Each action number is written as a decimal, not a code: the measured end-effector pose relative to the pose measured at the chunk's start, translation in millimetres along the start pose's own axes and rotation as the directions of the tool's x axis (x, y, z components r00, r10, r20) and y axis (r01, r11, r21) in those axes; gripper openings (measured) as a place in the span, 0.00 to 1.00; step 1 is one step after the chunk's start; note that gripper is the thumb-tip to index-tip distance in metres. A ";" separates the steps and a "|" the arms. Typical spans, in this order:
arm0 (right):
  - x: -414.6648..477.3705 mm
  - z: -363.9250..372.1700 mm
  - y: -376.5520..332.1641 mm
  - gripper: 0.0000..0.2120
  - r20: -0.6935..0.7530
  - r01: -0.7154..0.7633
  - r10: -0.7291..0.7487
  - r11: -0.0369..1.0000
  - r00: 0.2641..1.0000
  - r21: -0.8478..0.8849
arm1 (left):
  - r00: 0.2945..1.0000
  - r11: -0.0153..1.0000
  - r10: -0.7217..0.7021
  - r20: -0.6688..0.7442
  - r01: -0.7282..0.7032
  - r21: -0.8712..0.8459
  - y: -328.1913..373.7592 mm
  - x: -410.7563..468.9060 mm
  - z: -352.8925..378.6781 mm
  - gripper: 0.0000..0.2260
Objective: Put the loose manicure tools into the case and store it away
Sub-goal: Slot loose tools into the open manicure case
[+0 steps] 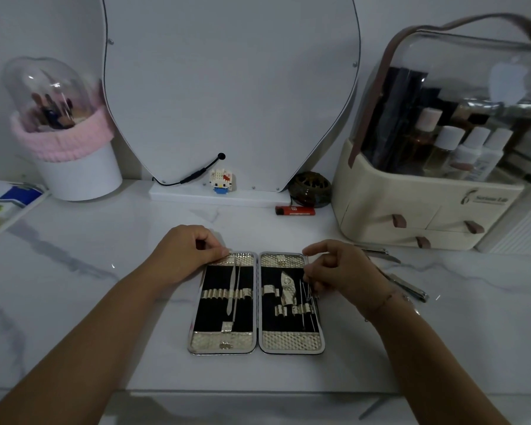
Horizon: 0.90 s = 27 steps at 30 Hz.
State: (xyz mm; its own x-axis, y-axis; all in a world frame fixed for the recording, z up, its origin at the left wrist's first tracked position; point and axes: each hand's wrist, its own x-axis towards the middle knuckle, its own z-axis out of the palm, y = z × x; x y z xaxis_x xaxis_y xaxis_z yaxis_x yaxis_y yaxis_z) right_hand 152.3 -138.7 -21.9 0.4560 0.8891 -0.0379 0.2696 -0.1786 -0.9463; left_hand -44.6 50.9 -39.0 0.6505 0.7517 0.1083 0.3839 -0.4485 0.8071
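The manicure case (256, 342) lies open flat on the marble counter, two black halves with silver loops. The left half holds two thin tools (232, 289); a small clipper (287, 291) sits in the right half. My left hand (186, 256) rests on the case's top left corner, thumb and fingers pinching its edge. My right hand (339, 271) is over the right edge of the case and pinches a thin metal tool (307, 297) that stands in the right half's loops. Loose tools (406, 286), nail clippers among them, lie on the counter right of my right hand.
A cream cosmetics organiser (411, 216) with small drawers and a clear lid stands at the back right. A mirror (227, 87), a block figure (221, 180), a red lighter (295, 211) and a dark bowl (310, 190) are behind. A brush holder (74, 167) stands back left.
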 end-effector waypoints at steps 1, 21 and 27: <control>0.2 0.8 0.9 0.08 -0.014 0.007 -0.007 1.000 1.000 -0.014 | 1.000 1.000 0.002 0.001 -0.002 0.006 -0.1 0.1 -0.2 0.05; -9.8 -17.6 -0.9 0.04 -0.124 0.094 -0.150 0.923 0.981 -0.372 | 1.000 1.000 -0.005 0.001 0.005 0.001 1.2 -0.4 1.0 0.06; -14.1 -56.5 4.2 0.04 -0.374 -0.059 -0.131 0.888 0.918 -0.456 | 1.000 0.998 -0.028 -0.002 0.028 -0.051 1.9 -0.7 2.4 0.06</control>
State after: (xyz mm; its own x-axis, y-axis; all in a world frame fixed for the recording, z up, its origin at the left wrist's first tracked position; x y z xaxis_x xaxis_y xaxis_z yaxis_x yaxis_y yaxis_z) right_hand 194.9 -175.8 -7.2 0.7006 0.6821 0.2094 0.5993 -0.4033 -0.6915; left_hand -42.7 48.4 -38.9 0.6380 0.7651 0.0864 0.3681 -0.4016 0.8386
